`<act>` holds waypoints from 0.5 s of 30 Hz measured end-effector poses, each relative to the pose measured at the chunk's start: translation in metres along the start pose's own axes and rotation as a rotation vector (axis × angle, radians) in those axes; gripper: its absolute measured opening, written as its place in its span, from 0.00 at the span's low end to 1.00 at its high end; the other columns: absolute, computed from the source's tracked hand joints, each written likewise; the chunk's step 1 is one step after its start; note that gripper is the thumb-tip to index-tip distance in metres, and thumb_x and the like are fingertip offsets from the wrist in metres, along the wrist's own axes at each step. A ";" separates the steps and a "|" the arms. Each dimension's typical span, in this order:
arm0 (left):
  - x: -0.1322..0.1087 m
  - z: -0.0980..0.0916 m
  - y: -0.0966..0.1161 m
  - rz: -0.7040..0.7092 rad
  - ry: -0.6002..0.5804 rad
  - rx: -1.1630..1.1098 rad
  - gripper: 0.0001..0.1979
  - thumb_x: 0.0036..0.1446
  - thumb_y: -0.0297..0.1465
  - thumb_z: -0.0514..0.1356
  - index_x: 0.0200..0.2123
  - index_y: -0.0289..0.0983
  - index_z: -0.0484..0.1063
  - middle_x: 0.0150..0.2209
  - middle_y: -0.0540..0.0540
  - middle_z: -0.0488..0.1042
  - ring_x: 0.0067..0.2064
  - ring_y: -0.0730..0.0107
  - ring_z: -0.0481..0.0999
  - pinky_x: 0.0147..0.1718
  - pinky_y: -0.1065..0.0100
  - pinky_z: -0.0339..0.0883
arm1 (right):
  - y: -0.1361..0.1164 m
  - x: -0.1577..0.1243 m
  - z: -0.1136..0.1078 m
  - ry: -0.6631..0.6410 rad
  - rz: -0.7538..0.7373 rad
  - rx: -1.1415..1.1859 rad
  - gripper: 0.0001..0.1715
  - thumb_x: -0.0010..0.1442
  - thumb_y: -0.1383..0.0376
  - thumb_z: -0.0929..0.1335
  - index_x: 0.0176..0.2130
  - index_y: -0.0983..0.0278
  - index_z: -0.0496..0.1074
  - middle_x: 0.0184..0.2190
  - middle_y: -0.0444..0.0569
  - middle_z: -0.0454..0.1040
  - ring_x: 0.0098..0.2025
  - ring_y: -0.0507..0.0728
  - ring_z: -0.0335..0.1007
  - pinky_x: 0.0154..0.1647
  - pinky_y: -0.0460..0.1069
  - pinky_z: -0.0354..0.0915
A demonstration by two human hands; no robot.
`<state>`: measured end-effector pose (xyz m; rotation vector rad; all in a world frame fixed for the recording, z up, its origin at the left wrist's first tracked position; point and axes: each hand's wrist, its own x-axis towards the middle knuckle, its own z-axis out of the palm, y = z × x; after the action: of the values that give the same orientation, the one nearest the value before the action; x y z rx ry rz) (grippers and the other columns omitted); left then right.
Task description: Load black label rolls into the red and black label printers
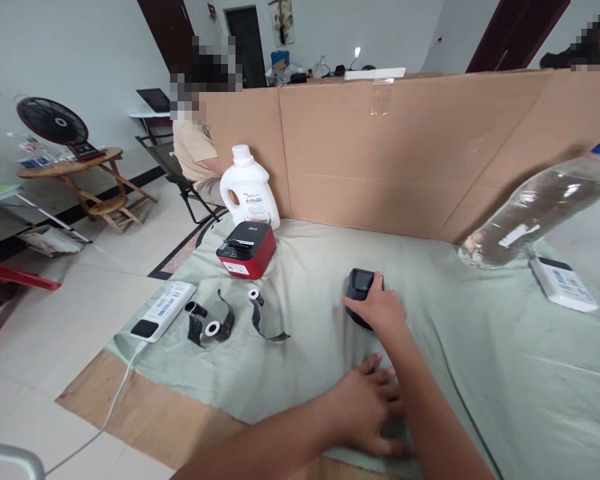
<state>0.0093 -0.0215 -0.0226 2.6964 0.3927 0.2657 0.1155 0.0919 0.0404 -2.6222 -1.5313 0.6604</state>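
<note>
My right hand (377,310) is stretched forward and closed over a small black device (359,285) that sits on the pale green cloth (480,360). My left hand (370,403) lies flat on the cloth just behind it, fingers spread, holding nothing, partly crossed by my right forearm. To the left of the device stands a red-and-black label printer (247,250). Two unrolled black ribbon rolls, one (211,325) and another (261,315), lie in front of the printer.
A white jug (250,188) stands behind the printer. A white power strip (164,310) lies at the cloth's left edge. A clear bottle with blue cap (535,210) and a white box (563,285) are at right. A cardboard wall (380,153) backs the table; a seated person (195,147) is beyond it.
</note>
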 end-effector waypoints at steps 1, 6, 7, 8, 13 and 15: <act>0.000 0.000 0.001 -0.001 -0.002 -0.002 0.35 0.66 0.51 0.52 0.69 0.39 0.58 0.66 0.45 0.66 0.69 0.51 0.58 0.71 0.47 0.37 | 0.001 0.001 0.000 0.002 -0.001 -0.001 0.63 0.51 0.36 0.67 0.71 0.57 0.39 0.53 0.63 0.65 0.49 0.70 0.73 0.47 0.62 0.67; -0.001 0.003 0.005 -0.006 -0.007 -0.024 0.37 0.66 0.51 0.52 0.71 0.37 0.52 0.68 0.45 0.63 0.71 0.50 0.54 0.71 0.47 0.31 | -0.001 -0.002 0.002 -0.003 0.008 -0.006 0.62 0.52 0.37 0.66 0.72 0.58 0.39 0.53 0.63 0.64 0.50 0.71 0.73 0.47 0.61 0.68; -0.002 0.005 0.006 -0.008 -0.009 -0.026 0.38 0.67 0.51 0.51 0.71 0.37 0.51 0.69 0.45 0.61 0.72 0.50 0.52 0.71 0.47 0.31 | -0.002 -0.003 0.002 -0.001 0.008 -0.009 0.62 0.53 0.37 0.66 0.72 0.58 0.39 0.53 0.64 0.64 0.50 0.71 0.73 0.47 0.61 0.68; -0.002 0.006 0.007 -0.011 -0.011 -0.026 0.38 0.67 0.51 0.51 0.72 0.36 0.50 0.70 0.45 0.60 0.72 0.49 0.51 0.71 0.46 0.31 | -0.002 -0.005 0.002 0.001 0.005 -0.012 0.63 0.53 0.37 0.66 0.72 0.59 0.39 0.54 0.64 0.64 0.50 0.71 0.73 0.47 0.62 0.68; -0.003 0.008 0.010 0.004 0.041 0.003 0.36 0.68 0.50 0.48 0.71 0.34 0.51 0.70 0.43 0.59 0.73 0.48 0.48 0.70 0.45 0.39 | 0.018 0.006 -0.007 0.036 -0.131 0.081 0.65 0.53 0.32 0.64 0.74 0.60 0.38 0.60 0.66 0.60 0.58 0.74 0.68 0.55 0.64 0.65; -0.003 0.009 0.010 0.052 0.132 -0.020 0.31 0.67 0.48 0.50 0.65 0.35 0.63 0.66 0.43 0.67 0.69 0.50 0.60 0.67 0.49 0.52 | 0.037 0.025 -0.012 0.102 -0.275 0.235 0.56 0.60 0.35 0.59 0.74 0.62 0.42 0.63 0.65 0.60 0.63 0.71 0.63 0.61 0.62 0.61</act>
<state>0.0104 -0.0341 -0.0269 2.6804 0.3559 0.4628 0.1611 0.0963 0.0336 -2.1888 -1.6307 0.6284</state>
